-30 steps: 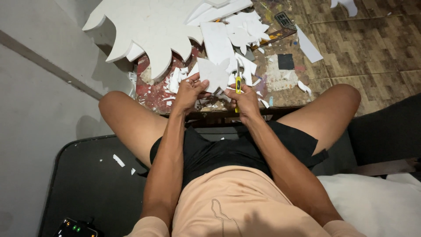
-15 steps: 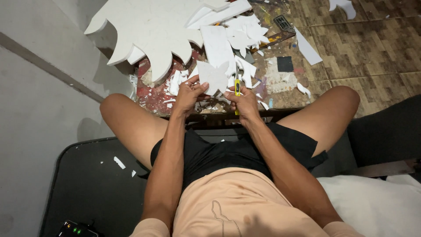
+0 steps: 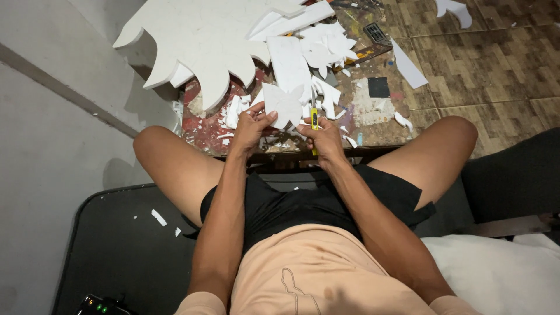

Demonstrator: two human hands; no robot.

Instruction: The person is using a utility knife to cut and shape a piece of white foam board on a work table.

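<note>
Change from half a second earlier: both hands sit in the same spot at the near edge of the bench (image 3: 373, 125); the white foam cut-out (image 3: 284, 105) is tilted slightly differently, little else has moved.

Left hand (image 3: 252, 123): fingers closed on the cut-out's left edge, thumb on top.

Right hand (image 3: 322, 137): just right of the cut-out, fingers wrapped round a yellow utility knife (image 3: 314, 118). Knife's long axis runs near to far, tip pointing away from the person, touching the cut-out's right edge. The handle is mostly hidden in the fist; the blade is too small to make out.

Foam cut-out: butterfly-like outline, lobes pointing away, held over the bench's near edge.

Beyond the cut-out: white foam scraps (image 3: 318, 49); left of them a large jagged foam board (image 3: 198, 38), cut off by the top of the view.
</note>
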